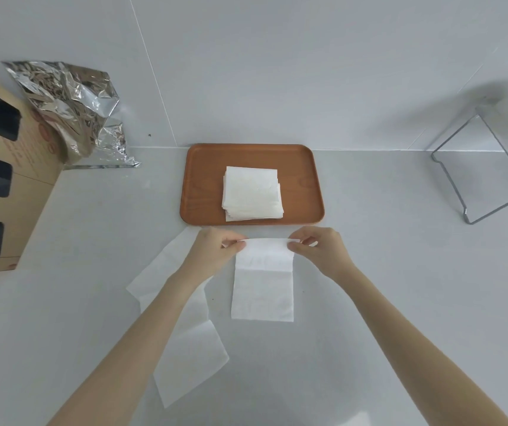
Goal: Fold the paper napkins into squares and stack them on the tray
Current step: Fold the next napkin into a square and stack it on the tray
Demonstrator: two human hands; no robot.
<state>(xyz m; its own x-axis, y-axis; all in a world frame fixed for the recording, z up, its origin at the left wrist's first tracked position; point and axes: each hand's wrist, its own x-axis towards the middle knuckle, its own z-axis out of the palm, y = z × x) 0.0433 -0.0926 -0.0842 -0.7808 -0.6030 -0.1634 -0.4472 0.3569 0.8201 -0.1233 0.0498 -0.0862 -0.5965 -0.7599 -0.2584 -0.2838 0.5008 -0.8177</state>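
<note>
**Napkin pinched at both far corners on a pale counter**

A cardboard box (3, 192) and crumpled foil bag (74, 109) sit at the left against the white wall. Loose napkins (185, 364) lie under the left forearm. The left hand (212, 250) and right hand (323, 250) each pinch a far corner of the napkin (263, 287), lifting its edge off the grey counter (400, 302). Beyond, the wooden tray (203, 186) holds a stack of folded squares (252, 193). A clear stand (486, 167) sits at the right.

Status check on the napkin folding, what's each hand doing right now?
Left hand and right hand pinch far corners of napkin, mid-fold. Folded stack on tray. Loose napkins under left arm; nothing blocking.
</note>
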